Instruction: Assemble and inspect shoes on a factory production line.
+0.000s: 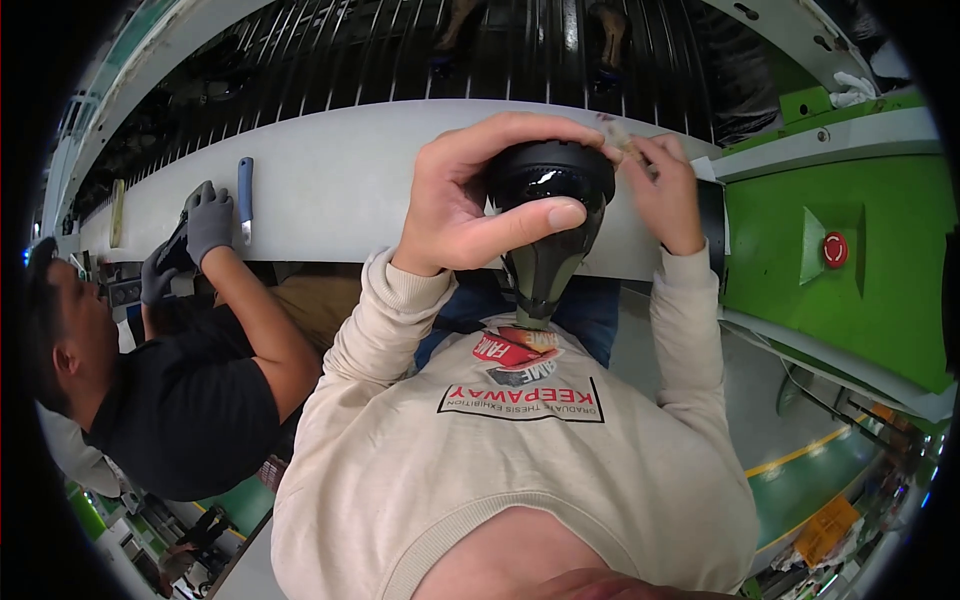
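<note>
My left hand (470, 200) is wrapped round a glossy black shoe (553, 192), with its thumb laid across the near side and its fingers over the far rim. The shoe is held up close to my chest, its broad dark end upward and its narrow greyish end pointing down toward my shirt. Just right of its upper rim, my right hand (665, 190) is closed on a slim, pale, brush-like tool (622, 138). The tool's tip is smeared and reaches toward the rim; whether it touches I cannot tell.
A long pale worktop (330, 190) runs across, with a blue-handled knife (246, 200) on it. Behind it lies a dark slatted roller conveyor (360, 60). At left a co-worker's gloved hand (209, 222) holds a dark shoe. A green machine panel with a red button (835, 250) stands right.
</note>
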The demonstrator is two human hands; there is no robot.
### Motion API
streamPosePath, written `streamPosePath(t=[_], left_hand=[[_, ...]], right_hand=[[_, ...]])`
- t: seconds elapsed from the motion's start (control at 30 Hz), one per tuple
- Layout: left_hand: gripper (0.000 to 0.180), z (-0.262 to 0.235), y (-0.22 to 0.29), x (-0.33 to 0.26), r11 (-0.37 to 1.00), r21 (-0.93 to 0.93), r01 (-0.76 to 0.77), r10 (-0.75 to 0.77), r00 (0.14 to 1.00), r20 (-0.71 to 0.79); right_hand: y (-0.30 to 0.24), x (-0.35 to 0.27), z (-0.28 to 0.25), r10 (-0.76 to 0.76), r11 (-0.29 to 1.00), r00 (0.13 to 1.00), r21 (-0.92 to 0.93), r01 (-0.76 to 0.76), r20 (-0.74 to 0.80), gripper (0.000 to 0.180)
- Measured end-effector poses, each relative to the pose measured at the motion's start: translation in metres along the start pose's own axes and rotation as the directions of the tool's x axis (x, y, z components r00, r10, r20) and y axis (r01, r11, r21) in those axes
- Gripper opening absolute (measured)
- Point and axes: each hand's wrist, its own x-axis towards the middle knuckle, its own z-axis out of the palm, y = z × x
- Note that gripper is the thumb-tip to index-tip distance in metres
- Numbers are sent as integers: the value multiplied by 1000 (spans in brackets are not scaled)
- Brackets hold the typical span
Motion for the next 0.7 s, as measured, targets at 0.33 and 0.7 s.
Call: streamPosePath(t=[0.33, 0.7], left_hand=[[47, 7, 5, -5, 1000, -6, 7, -7, 1000, 21], [48, 14, 5, 1, 996, 32, -84, 79, 989, 127]], right_hand=[[-165, -15, -70, -792, 319, 442, 331, 888, -421, 40], [-187, -11, -43, -865, 211, 372, 430, 878, -336, 43]])
